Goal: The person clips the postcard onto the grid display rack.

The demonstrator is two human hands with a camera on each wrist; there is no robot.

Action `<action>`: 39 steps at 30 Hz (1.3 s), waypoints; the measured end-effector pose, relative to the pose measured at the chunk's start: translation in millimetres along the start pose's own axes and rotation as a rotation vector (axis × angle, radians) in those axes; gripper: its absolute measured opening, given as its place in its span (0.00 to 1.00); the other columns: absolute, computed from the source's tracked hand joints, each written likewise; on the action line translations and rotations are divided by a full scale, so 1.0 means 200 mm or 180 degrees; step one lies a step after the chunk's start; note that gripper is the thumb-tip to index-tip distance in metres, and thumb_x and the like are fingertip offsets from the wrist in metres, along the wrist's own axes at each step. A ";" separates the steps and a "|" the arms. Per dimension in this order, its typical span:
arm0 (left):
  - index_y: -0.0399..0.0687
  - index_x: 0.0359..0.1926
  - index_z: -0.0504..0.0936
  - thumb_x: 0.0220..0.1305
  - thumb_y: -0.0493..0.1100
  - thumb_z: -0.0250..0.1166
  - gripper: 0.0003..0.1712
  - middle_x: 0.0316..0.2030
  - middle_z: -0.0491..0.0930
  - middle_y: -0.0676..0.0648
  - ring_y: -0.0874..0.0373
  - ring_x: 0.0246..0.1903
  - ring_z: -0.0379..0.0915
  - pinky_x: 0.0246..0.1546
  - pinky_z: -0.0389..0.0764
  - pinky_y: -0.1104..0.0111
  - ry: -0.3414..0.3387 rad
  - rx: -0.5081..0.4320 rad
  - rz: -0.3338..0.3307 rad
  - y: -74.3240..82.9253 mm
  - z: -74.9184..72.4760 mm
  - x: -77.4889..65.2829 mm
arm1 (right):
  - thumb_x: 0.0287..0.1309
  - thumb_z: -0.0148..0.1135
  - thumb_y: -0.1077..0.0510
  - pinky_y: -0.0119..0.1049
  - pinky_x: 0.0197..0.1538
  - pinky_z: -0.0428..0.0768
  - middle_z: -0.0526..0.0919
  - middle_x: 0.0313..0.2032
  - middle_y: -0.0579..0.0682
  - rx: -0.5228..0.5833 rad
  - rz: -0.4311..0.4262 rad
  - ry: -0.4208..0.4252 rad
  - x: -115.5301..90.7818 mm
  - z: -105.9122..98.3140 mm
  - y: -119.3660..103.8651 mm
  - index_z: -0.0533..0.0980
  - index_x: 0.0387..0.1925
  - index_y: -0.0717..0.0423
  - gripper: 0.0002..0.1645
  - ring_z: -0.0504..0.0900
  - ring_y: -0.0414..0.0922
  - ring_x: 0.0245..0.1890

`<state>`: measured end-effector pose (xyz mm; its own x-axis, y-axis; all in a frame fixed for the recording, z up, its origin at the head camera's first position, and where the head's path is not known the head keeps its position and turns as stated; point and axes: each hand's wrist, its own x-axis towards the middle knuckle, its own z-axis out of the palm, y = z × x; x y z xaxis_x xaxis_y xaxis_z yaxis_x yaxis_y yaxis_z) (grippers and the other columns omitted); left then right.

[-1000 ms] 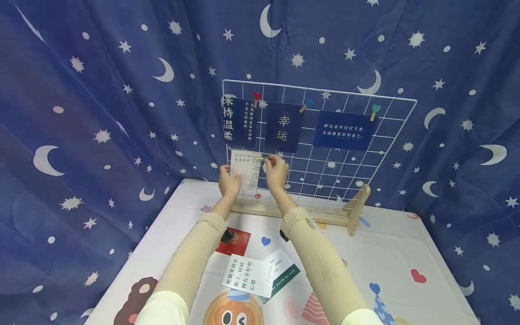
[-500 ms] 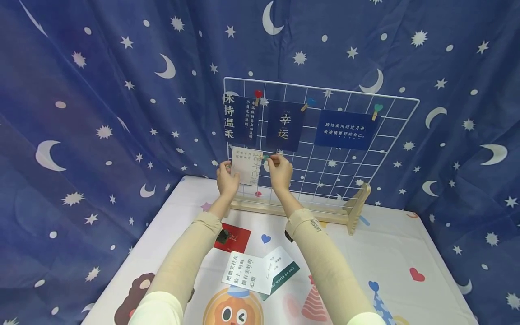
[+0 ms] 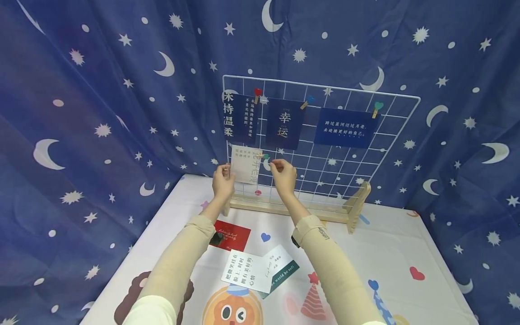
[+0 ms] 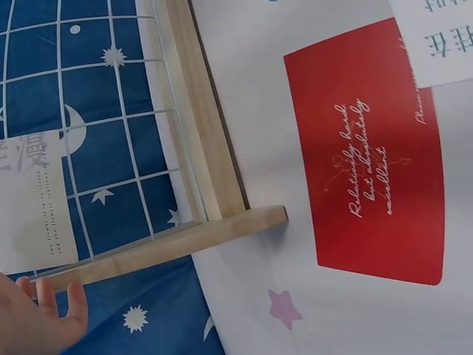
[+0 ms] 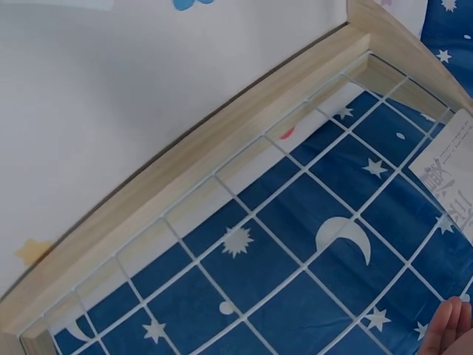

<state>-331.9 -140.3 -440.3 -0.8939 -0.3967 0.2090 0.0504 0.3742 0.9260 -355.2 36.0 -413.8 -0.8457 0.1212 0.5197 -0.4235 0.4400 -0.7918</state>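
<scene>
A cream card [image 3: 243,169] with grey lettering hangs on the left of the white wire grid [image 3: 308,164], below a blue card [image 3: 239,119]. A small clothespin with a green heart [image 3: 266,156] clips its upper right edge. My left hand [image 3: 223,183] is at the card's left edge, and the left wrist view shows its fingers [image 4: 76,299] loosely spread beside the card's corner. My right hand [image 3: 285,177] is just right of the clothespin, apart from it, fingers loosely bent with nothing between them.
Two more blue cards [image 3: 284,124] [image 3: 345,128] hang by heart clothespins. The grid stands in a wooden base [image 3: 284,210]. On the table lie a red card [image 3: 233,235], a white card [image 3: 248,271] and a white-and-green card [image 3: 284,273]. A starry curtain [image 3: 122,90] hangs behind.
My right hand has let go of the green-heart clothespin and drawn back to the right. My left hand has released the card and slid left; the card stays on the grid.
</scene>
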 end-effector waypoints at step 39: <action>0.28 0.48 0.75 0.63 0.37 0.61 0.16 0.40 0.79 0.32 0.41 0.43 0.75 0.49 0.77 0.52 -0.1508 0.0426 0.0841 -0.21 -0.15 -0.16 | 0.59 0.60 0.64 0.32 0.46 0.82 0.82 0.45 0.62 0.0403 -0.0317 -0.1118 -0.21 -0.31 0.14 0.77 0.46 0.69 0.14 0.82 0.51 0.42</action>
<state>-292.6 -168.8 -475.2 -0.9626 0.1337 0.2357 0.2705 0.5251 0.8069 -312.1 97.6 -437.0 -0.8489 -0.2382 0.4719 -0.5273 0.3182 -0.7879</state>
